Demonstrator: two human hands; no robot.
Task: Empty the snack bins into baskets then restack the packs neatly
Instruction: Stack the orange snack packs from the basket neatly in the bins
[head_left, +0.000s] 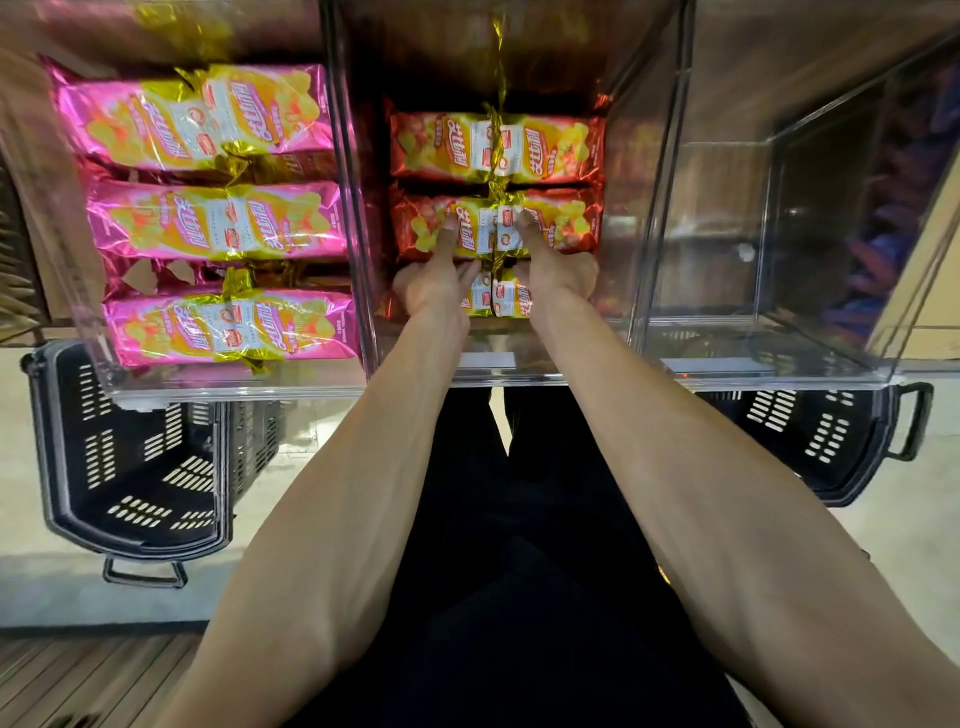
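Head: clear bins (509, 376) above black baskets (130, 467); pale floor (883, 545)

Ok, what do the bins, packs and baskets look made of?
Bins: clear rigid plastic, possibly acrylic; see-through walls, glinting edges. Packs: glossy metallised film, it seems; crinkled, mirror-like seams. Baskets: black moulded plastic, fairly matte; slotted walls.

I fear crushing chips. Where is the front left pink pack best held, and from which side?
Probably pinch the front left pink pack by its crinkled gold end, in the middle of the bin, from above: it lies flat, its other end near the wall.
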